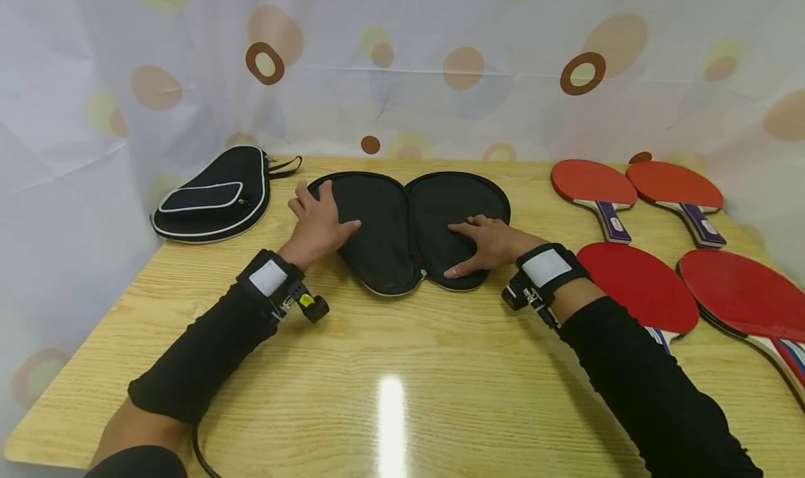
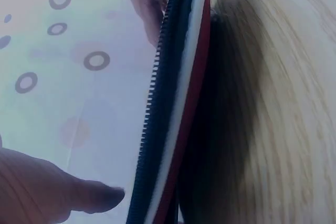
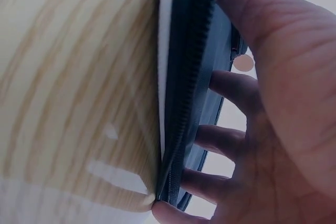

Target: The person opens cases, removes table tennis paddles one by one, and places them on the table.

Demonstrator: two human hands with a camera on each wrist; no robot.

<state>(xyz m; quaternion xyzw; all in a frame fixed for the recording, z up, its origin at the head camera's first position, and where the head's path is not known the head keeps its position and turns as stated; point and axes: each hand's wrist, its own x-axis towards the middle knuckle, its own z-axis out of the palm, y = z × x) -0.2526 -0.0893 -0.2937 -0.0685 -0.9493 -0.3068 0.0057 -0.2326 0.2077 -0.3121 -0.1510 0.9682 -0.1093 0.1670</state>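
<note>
Both hands (image 1: 402, 237) flat on open case (image 1: 409, 226)

open case (image 1: 409, 226) blk | paddles (image 1: 635, 282) red | curtain (image 1: 440, 66) wht, brn dots

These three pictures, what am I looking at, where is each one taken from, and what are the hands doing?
No machine here: a person works with two bare hands, wearing small cameras. The wide picture comes from a camera on the head, looking down at a wooden table. The two close-ups come from cameras strapped to the wrists, so they show the case edge and zipper very near.

In the middle lies an open black paddle case, spread flat in two halves. The left hand rests flat on its left half, the right hand on its right half, fingers straight; nothing is gripped.

To the left lies a second, closed case. To the right lie four red table tennis paddles. A spotted curtain hangs behind.
</note>
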